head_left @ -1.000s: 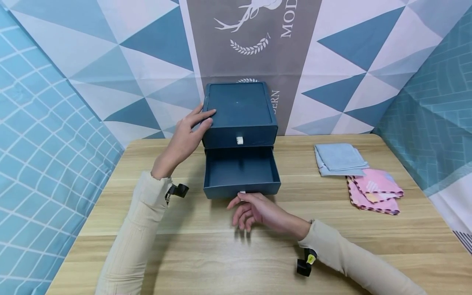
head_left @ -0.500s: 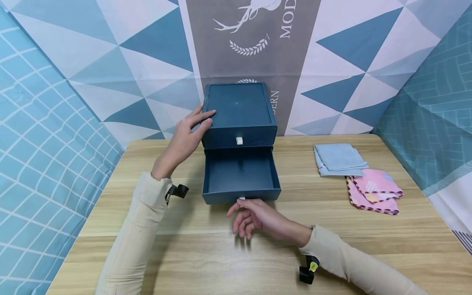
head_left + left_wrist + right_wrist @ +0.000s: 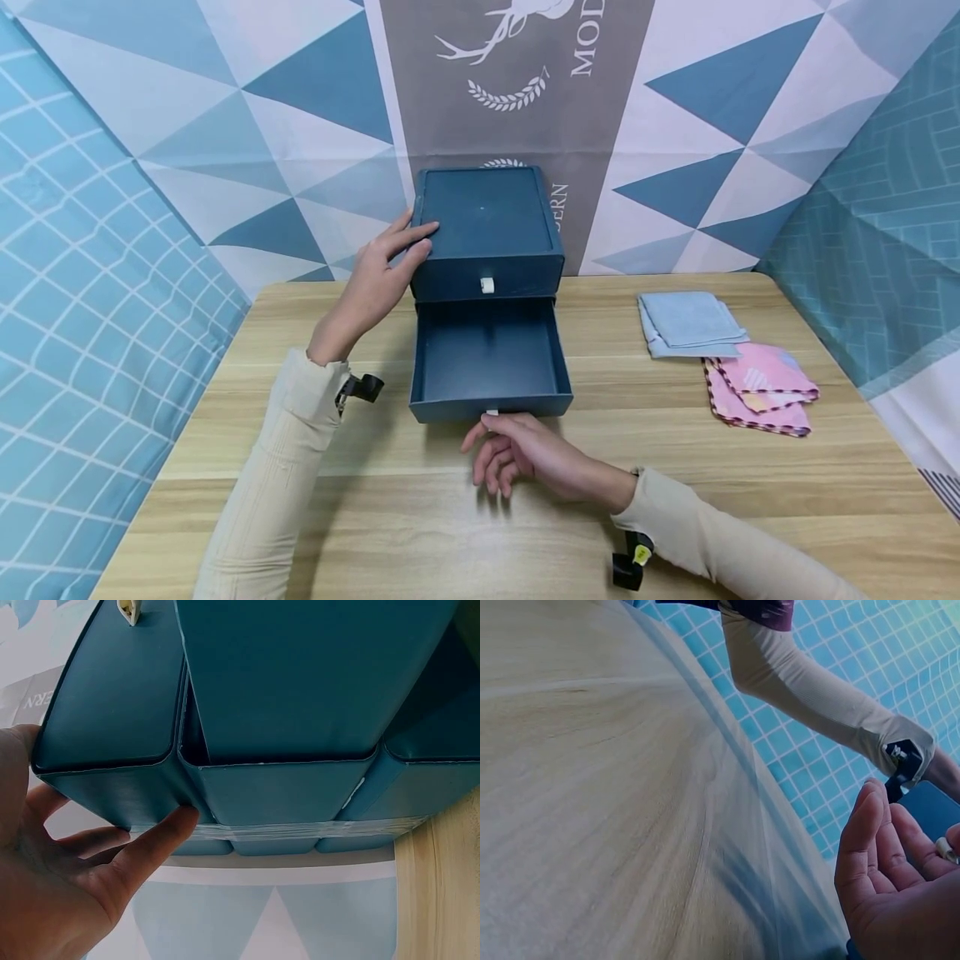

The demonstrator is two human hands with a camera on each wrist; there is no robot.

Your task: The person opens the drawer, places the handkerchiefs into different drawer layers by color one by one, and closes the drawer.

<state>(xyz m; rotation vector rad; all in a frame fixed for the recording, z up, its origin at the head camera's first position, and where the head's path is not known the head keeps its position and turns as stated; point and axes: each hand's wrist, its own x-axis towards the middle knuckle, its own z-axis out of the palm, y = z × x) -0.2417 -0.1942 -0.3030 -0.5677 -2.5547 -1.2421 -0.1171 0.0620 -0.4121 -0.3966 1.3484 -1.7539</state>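
Note:
A dark blue drawer cabinet stands at the back of the table. Its open drawer sticks out below the top drawer front and nothing lies inside. My left hand rests against the cabinet's upper left front corner, with fingers extended; the left wrist view shows them along its side. Thumb and finger of my right hand pinch the white pull tab on the open drawer's front, while the other fingers hang loosely curled.
On the right lie a folded light blue cloth and a folded pink cloth with a dark checked edge, touching each other. Clear tape runs across the cabinet's side. A patterned backdrop stands behind the wooden table.
The drawer has slid a little farther out toward me, together with my right hand on its tab. My left hand has stayed at the cabinet's corner.

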